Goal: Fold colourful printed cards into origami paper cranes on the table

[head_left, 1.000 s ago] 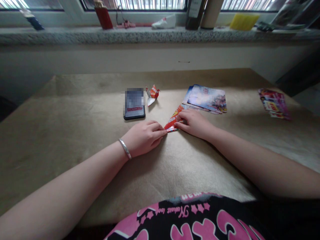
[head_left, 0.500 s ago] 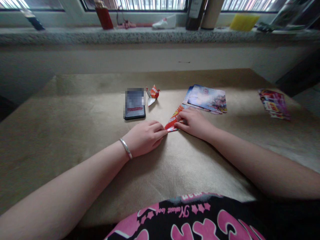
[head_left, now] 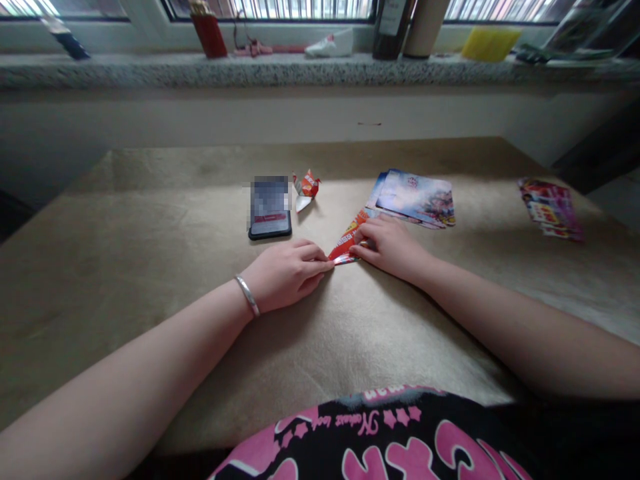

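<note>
A red and orange printed wrapper (head_left: 345, 248), folded to a narrow point, lies on the table between my hands. At its pointed near end, my left hand (head_left: 295, 270) has its fingers together, pinching or pressing the tip; the fingers partly hide it. My right hand (head_left: 387, 245) rests on the wrapper's right side, thumb and curled fingers holding it down, and covers part of it. Beyond my left hand stands a small folded paper crane (head_left: 307, 192) of like red, orange and white material.
A phone (head_left: 270, 210) lies left of the crane. Several large picture cards (head_left: 415, 197) are stacked behind my right hand. More colourful wrappers or cards (head_left: 550, 210) lie at the far right. Bottles (head_left: 390, 30) and a yellow block (head_left: 490, 44) stand on the windowsill (head_left: 280, 72).
Very little differs. My left hand and wrist have shifted slightly left and up at the wrapper's tip; my right hand stays in place on the wrapper.
</note>
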Demonstrator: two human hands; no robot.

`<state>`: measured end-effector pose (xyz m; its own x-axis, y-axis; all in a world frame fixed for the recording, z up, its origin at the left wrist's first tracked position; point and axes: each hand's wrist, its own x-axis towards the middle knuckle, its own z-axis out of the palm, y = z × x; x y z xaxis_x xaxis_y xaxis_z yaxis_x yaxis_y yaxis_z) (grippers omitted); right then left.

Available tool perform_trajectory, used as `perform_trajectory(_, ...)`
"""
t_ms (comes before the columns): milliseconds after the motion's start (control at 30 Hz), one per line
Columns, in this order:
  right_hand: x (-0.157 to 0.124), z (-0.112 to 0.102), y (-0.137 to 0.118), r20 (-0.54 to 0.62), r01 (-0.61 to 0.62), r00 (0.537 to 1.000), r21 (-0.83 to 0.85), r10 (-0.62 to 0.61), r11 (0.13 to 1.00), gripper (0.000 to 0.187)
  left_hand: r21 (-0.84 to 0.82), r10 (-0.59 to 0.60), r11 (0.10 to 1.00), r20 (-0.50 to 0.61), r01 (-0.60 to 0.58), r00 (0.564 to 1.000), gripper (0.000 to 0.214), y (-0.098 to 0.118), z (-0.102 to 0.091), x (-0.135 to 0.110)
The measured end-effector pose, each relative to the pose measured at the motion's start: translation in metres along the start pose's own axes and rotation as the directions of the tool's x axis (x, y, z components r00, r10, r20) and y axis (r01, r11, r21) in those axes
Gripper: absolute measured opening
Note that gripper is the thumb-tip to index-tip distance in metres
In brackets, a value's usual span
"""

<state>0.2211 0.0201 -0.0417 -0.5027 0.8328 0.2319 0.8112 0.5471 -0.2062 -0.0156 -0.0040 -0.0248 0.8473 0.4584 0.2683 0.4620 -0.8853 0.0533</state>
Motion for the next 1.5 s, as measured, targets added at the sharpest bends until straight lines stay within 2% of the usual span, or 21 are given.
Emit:
perform_trajectory(133,-0.003,0.000,-0.001,-0.081,0.031,0.996,-0.056,-0.035,0.998,0.020,0.041,0.008,0.999,0.019,-0.009,1.000,0.028,0.000,-0.001,0.000)
perform_trajectory(200,-0.005,-0.001,-0.001,-0.156,0.118,0.979,-0.080,-0.130,0.990,0.018,0.061,0.014,0.998,0.020,-0.015,1.000,0.028,0.000,-0.001,-0.001)
perform_trajectory(267,-0.006,-0.002,-0.001,-0.196,0.262,0.941,-0.091,-0.275,0.961,0.016,0.070,0.021,0.997,0.012,-0.022,1.000,0.028,0.000,0.000,-0.001)
perform_trajectory(333,-0.007,-0.004,-0.002,-0.180,0.405,0.893,-0.081,-0.413,0.911,0.016,0.074,0.018,0.997,0.003,-0.019,1.000,0.028,-0.001,0.001,-0.001)
perform_trajectory(400,-0.008,-0.005,-0.003,-0.163,0.477,0.861,-0.068,-0.482,0.876,0.017,0.072,0.010,0.997,-0.001,-0.010,1.000,0.028,-0.001,0.002,-0.002)
perform_trajectory(633,-0.010,-0.003,-0.006,-0.131,0.526,0.827,-0.166,-0.548,0.834,0.026,0.076,0.014,0.997,-0.001,-0.014,1.000,0.028,-0.001,0.002,-0.001)
perform_trajectory(700,-0.011,-0.002,-0.008,-0.128,0.506,0.835,-0.203,-0.536,0.838,0.026,0.066,0.011,0.998,0.001,-0.011,1.000,0.027,-0.002,0.002,-0.001)
perform_trajectory(867,-0.011,-0.001,-0.012,-0.126,0.381,0.889,-0.330,-0.440,0.864,0.026,0.056,0.030,0.998,0.001,-0.030,1.000,0.028,-0.004,0.003,-0.002)
perform_trajectory(933,-0.009,-0.001,-0.013,-0.098,0.381,0.894,-0.347,-0.438,0.857,0.026,0.059,0.035,0.998,-0.003,-0.035,0.999,0.029,-0.004,0.003,-0.002)
perform_trajectory(1067,-0.003,-0.001,-0.014,-0.028,0.394,0.912,-0.212,-0.408,0.894,0.028,0.066,0.039,0.997,0.009,-0.040,0.999,0.029,-0.004,0.002,-0.002)
perform_trajectory(1300,0.009,-0.002,-0.018,0.085,0.198,0.976,0.047,-0.202,0.979,0.018,0.071,0.042,0.997,0.023,-0.043,0.999,0.029,-0.005,0.001,0.000)
perform_trajectory(1500,0.011,0.004,-0.014,0.071,0.128,0.988,0.122,-0.137,0.984,0.017,0.048,0.053,0.997,0.030,-0.054,0.998,0.030,-0.007,0.003,-0.001)
